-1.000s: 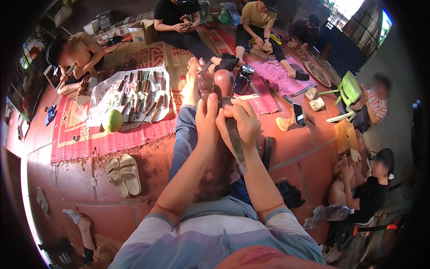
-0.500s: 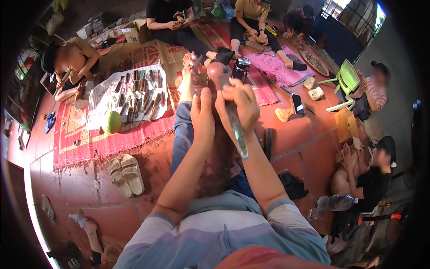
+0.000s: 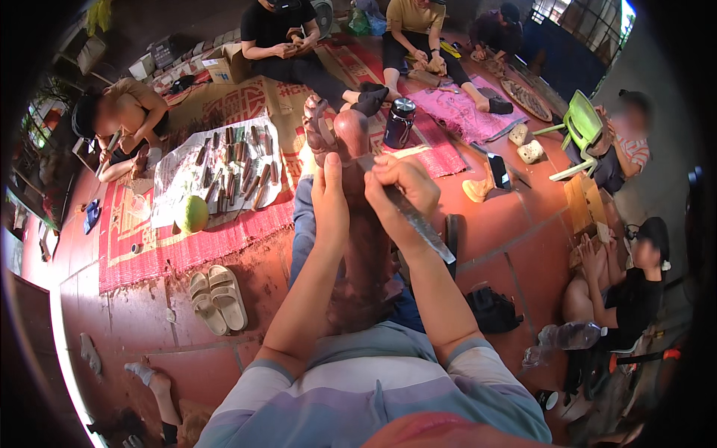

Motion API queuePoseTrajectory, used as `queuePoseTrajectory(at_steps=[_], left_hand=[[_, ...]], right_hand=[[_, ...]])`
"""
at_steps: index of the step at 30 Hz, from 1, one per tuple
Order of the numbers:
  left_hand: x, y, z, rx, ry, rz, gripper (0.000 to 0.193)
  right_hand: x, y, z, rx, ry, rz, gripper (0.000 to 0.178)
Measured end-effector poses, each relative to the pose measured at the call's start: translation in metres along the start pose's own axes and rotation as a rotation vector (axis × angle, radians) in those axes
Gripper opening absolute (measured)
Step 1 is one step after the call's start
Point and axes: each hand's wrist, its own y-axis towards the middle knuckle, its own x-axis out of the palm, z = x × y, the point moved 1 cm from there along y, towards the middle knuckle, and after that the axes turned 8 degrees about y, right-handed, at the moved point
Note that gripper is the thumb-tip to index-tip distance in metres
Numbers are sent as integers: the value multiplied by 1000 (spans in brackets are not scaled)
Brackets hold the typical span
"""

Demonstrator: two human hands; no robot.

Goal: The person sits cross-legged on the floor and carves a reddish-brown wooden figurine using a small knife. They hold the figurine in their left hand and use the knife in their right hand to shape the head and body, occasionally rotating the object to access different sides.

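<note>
A long reddish-brown carved wooden piece (image 3: 352, 134) lies along my outstretched legs, its far end against my bare foot (image 3: 317, 127). My left hand (image 3: 328, 198) presses on the wood's left side with its fingers pointing away from me. Just to its right, my right hand (image 3: 399, 187) grips a long grey metal carving tool (image 3: 424, 230). The tool's tip meets the wood near my fingers, and its shaft slants back toward my right elbow.
A white sheet (image 3: 168, 196) with several chisels and a green round fruit (image 3: 193, 214) lie on a red mat to the left, pale sandals (image 3: 216, 299) nearer. Ahead stands a dark flask (image 3: 399, 121). A black bag (image 3: 489, 308), a green chair (image 3: 579, 127) and seated people surround me.
Both hands keep their hold. They slid a little forward along the wood and then slightly back, the tool moving with the right hand.
</note>
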Motion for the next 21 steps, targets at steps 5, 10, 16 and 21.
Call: queuePoseTrajectory(at_steps=[5, 10, 16, 21], left_hand=[[9, -11, 1, 86, 89, 31, 41], [9, -14, 10, -22, 38, 41, 38], [16, -19, 12, 109, 55, 5, 35], [6, -11, 8, 27, 40, 0, 42]], right_hand=[[6, 5, 12, -84, -7, 123, 14], [-5, -8, 3, 7, 27, -17, 14], [2, 2, 6, -120, -2, 114, 12], [-4, -1, -7, -20, -39, -23, 14]])
